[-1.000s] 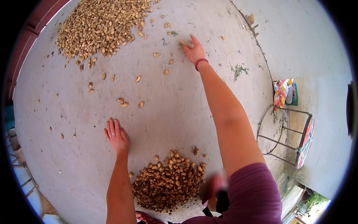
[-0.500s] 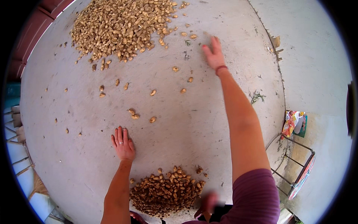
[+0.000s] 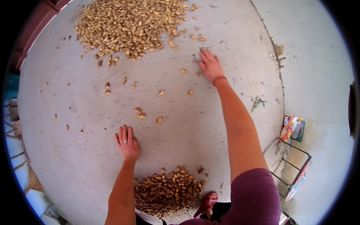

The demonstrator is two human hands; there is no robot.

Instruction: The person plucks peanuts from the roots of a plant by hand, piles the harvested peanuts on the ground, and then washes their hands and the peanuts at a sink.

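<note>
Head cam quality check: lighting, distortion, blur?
Head view: bright, even daylight, soft shadows, no glare; strong fisheye bend at the black rim, floor seam curves; right hand, left hand and both nut piles look sharp.

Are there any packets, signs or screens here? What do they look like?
Crumpled packet: on the concrete floor at the far right, beside a metal frame; soft, bunched shape in orange, yellow, white and green.
No signs or screens in view.
</note>
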